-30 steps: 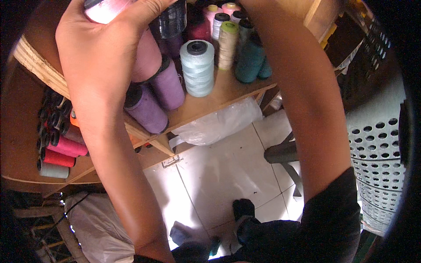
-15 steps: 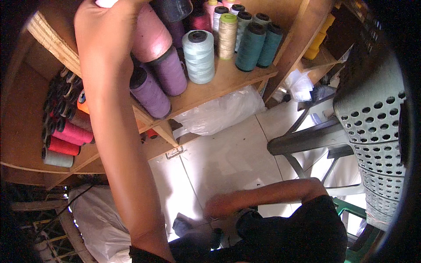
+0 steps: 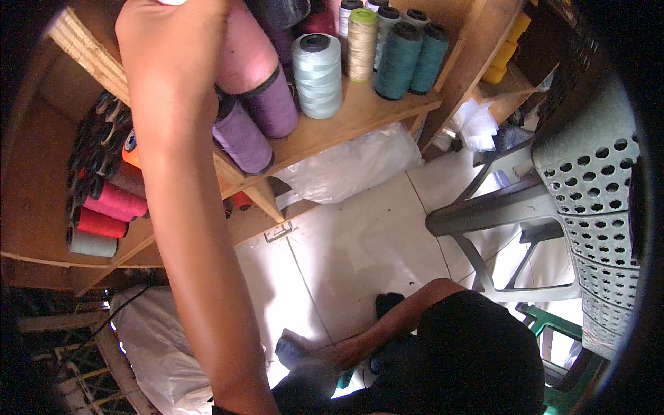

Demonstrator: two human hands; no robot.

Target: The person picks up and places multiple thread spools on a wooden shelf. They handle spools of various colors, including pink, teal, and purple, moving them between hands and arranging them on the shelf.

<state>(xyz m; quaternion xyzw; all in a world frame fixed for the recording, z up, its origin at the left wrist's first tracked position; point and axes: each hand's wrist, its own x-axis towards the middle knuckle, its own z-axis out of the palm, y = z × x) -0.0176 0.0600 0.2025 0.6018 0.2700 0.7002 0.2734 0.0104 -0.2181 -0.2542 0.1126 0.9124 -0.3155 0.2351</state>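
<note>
My left arm reaches up to the thread shelf, and my left hand [image 3: 173,48] is at the top edge, its fingers cut off or hidden. A bit of something white [image 3: 169,2] shows beside it. Right against that hand leans a tilted pink thread cone [image 3: 249,52]; I cannot tell whether it is held. Two purple thread spools [image 3: 243,142] lean below the pink cone, and a pale blue thread spool [image 3: 318,76] stands upright to their right. Low over my lap, my right hand [image 3: 339,356] is bent inward, dark and blurred, with its fingers unclear.
Dark teal spools [image 3: 398,62] and a beige spool [image 3: 362,45] stand farther right on the shelf [image 3: 353,128]. Red and grey spools [image 3: 100,223] lie in the left compartment. A clear plastic bag [image 3: 353,166] sits underneath. A grey perforated chair [image 3: 588,180] stands at right on the tiled floor [image 3: 366,235].
My right forearm has swung down and toward my body. The view has shifted slightly, so the shelf sits higher. My left hand stays up by the pink cone.
</note>
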